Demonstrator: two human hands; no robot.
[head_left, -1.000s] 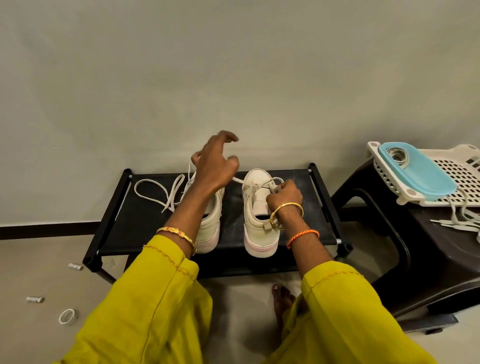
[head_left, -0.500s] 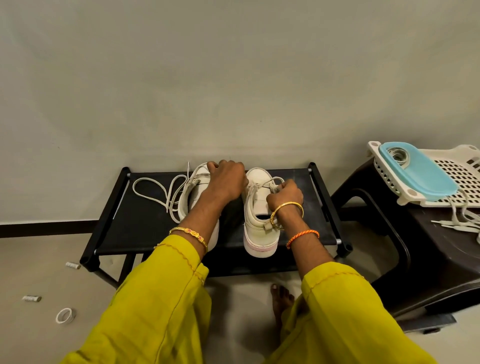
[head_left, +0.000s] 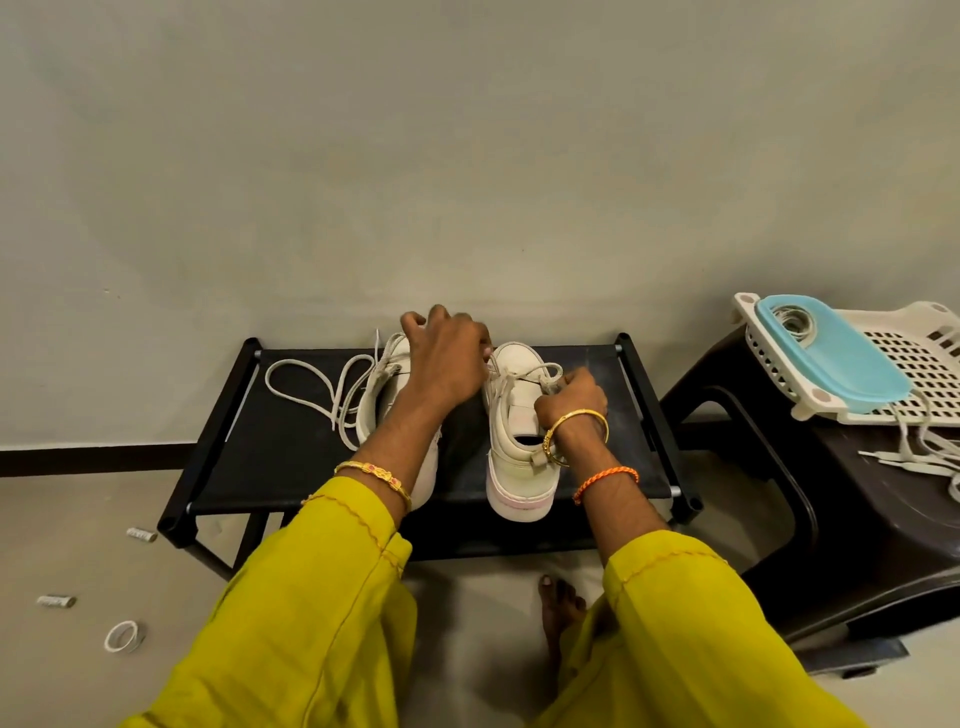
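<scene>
- While the right shoe (head_left: 519, 431) stands on the black shoe rack (head_left: 218, 431) with its toe toward the wall, its shoelace (head_left: 535, 370) loops across the front eyelets between the two hands.
- The left hand (head_left: 447, 358) is over the gap between the shoes, fingers (head_left: 415, 322) curled. The shoelace runs in under its thumb side, and the pinch itself is hidden.
- The right hand (head_left: 571, 395) sits at the shoe's right eyelet row, fingers clamped together on the shoelace.
- The left shoe (head_left: 382, 395) stands just beside the right one, largely covered by the left forearm. A loose lace (head_left: 306, 379) sprawls on the rack against its left side.
- A brown stool (head_left: 857, 545) stands close on the right, carrying a white basket (head_left: 930, 358) with a blue lid (head_left: 831, 358) on it and spare laces (head_left: 930, 462).
- A tape ring (head_left: 123, 636) and two small rolls (head_left: 141, 534) lie on the floor to the left, and a bare foot (head_left: 561, 608) rests in front of the rack.
</scene>
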